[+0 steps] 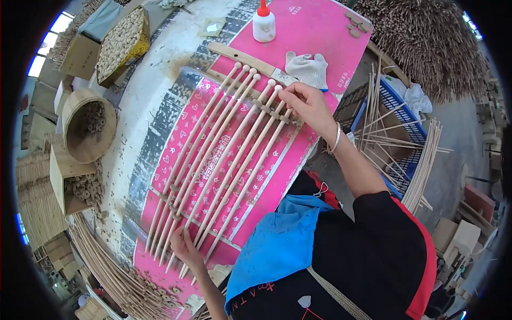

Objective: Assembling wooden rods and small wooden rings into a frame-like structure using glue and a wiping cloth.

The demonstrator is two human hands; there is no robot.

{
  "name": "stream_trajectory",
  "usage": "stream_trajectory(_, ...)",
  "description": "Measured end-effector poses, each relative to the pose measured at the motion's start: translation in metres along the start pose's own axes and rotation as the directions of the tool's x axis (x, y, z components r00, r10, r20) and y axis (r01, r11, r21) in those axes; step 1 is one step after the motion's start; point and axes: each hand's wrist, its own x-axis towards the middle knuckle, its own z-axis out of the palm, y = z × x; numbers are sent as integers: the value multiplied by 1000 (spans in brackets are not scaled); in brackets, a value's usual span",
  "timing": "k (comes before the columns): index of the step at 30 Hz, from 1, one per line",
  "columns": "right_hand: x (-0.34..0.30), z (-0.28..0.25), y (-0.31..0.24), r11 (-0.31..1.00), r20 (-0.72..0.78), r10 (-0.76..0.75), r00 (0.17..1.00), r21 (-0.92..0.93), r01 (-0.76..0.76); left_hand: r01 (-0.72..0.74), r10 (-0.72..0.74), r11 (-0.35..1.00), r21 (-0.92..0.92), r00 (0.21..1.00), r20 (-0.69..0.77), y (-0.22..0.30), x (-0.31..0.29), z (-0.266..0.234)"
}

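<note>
Several pale wooden sticks (226,141) lie side by side, slanting across a pink printed board (256,213). Most carry a round wooden ball (256,77) on their far end. Brown wooden rings (272,112) sit around the right-hand sticks near the balls, while other rings (174,205) are around the left-hand sticks toward their near ends. My right hand (309,108) is pinched by the far end of the rightmost stick; its fingers hide what they hold. Lower down, my left hand (185,247) is closed over the near part of a stick, fingertips just below the rings.
A wooden strip (240,56) runs past the ball ends. Beyond are a white glove (308,69) and a red-capped glue bottle (263,24). A box of balls (124,45) and a round wooden tub (96,125) stand left. At right, a blue crate (397,104) holds sticks.
</note>
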Motion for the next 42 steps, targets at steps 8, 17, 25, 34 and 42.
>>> stream_trajectory(8, 19, -1, -9, 857, 80, -284, 956, -425, 290, 0, 0, 1000, 15, 998, 57, 12, 8, -3)
stream_trajectory(17, 59, 17, -7, 619, 460, -322, 828, -560, 552, -77, 69, 989, 122, 995, 71, 10, 9, -2)
stream_trajectory(25, 67, 17, -7, 602, 533, -313, 787, -529, 598, -74, 69, 993, 91, 996, 62, 11, 11, -5)
stream_trajectory(34, 51, 3, -27, 819, 345, -334, 877, -355, 451, -38, 55, 993, 116, 988, -146, 0, 24, -18)
stream_trajectory(42, -5, 71, -37, 856, 435, -441, 785, -58, 514, -143, 159, 916, 376, 987, -10, -8, 19, -24)
